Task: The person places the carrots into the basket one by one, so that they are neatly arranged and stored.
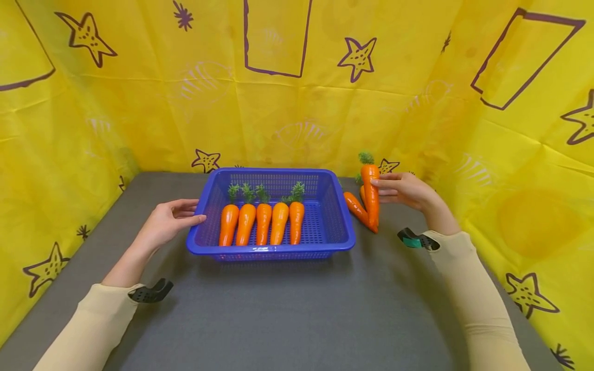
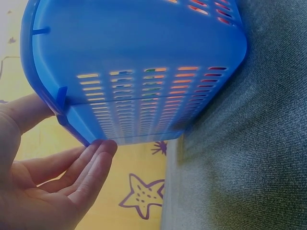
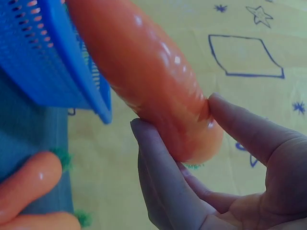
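Though only part-curled, right hand [image 1: 408, 189] with 1 carrot [image 1: 372, 198] in its pinch.

Grey tabletop [image 1: 287, 309] — blue basket [image 1: 271, 249], loose carrots [image 1: 355, 207] alongside

Rear carrot [image 1: 362, 194] partly behind held carrot [image 1: 372, 203]

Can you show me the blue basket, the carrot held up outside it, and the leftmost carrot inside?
Blue basket [image 1: 271, 249]: head view, on its front rim.
Held-up carrot [image 1: 373, 201]: head view, on its orange body.
Leftmost carrot [image 1: 229, 224]: head view, on its orange body.
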A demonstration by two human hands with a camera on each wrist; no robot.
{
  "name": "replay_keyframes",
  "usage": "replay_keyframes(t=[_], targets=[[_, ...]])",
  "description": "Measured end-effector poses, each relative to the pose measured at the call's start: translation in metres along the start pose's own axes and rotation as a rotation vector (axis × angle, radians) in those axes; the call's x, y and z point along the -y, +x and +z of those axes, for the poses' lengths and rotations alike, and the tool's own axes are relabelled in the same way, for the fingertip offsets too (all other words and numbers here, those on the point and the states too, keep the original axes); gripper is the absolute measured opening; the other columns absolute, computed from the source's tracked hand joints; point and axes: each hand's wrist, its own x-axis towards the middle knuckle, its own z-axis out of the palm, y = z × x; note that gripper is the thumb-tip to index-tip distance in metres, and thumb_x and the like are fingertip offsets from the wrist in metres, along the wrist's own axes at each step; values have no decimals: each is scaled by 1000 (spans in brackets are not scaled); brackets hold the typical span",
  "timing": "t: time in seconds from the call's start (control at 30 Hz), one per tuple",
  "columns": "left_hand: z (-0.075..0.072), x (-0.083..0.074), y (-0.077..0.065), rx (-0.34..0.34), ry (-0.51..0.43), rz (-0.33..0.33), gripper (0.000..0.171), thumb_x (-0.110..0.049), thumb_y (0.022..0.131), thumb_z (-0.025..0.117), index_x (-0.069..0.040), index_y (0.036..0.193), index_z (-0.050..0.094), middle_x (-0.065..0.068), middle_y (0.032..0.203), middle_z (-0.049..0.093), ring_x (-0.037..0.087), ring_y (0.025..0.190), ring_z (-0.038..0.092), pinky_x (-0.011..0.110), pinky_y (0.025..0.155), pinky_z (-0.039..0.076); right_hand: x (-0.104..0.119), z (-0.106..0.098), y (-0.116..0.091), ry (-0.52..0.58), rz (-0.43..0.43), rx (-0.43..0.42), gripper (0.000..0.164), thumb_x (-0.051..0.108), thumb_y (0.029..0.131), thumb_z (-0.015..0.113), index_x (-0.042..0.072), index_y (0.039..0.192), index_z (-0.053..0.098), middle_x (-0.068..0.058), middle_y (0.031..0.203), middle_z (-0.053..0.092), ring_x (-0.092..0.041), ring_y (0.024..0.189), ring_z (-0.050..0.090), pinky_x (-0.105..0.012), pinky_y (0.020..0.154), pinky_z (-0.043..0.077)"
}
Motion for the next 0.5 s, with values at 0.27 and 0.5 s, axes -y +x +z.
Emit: replay_keyframes(t=[0.27,0.5], targets=[[1,0,-1,1,-3,-1,73,-48,84,67,-2,137,47,23,130,55,39,114,57,52,94,48,10,16,12,-71,5,19,73,29,96,56,-7,147,18,-23,142,38,-34,122,49,-40,96,49],[0,0,1,-3,-6,1,72,-47,84,67,-2,136,47,23,130,55,38,114,58,52,94,48,19,30,22,-62,15,65,76,29,96,56,-8,148,13,-26,144,36,-34,122,50,-41,96,49]])
